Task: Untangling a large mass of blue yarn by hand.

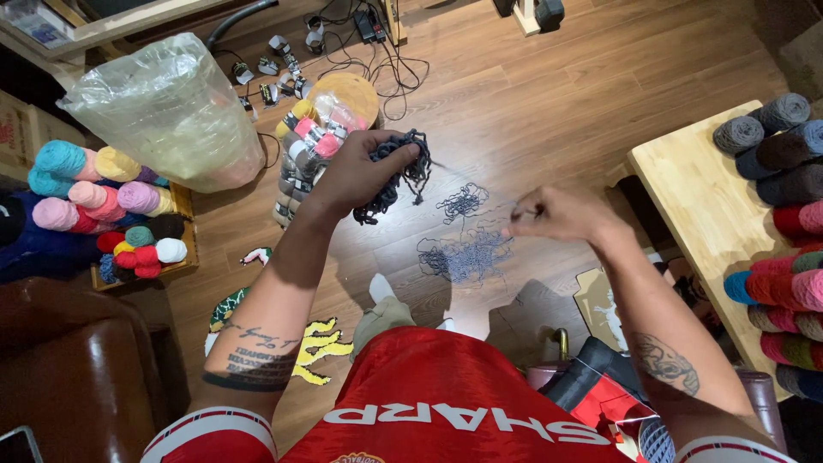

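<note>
Nearest the camera is the person's red short-sleeved jersey [446,403], with a brown leather seat [69,360] at the far left edge. Further left to right: a shallow wooden tray of pastel and bright yarn balls [103,206], and behind it a large clear plastic bag [167,107] standing on the brown wooden plank floor [549,94].

The left hand [364,171] is clenched around a dark grey wound bundle of yarn [399,176], held up above the floor. A thin strand runs from it rightward to the right hand [557,214], whose fingertips are pinched on the strand. Below, between the hands, a loose tangled heap of grey-blue yarn [467,253] lies on the floor, with a smaller tangle [463,203] just above it.

By this look the winding is partway: a fair bundle is gathered, while much tangled yarn remains unwound. At the right, a pale wooden table [694,197] carries rows of grey, red and pink yarn balls [784,214].
</note>
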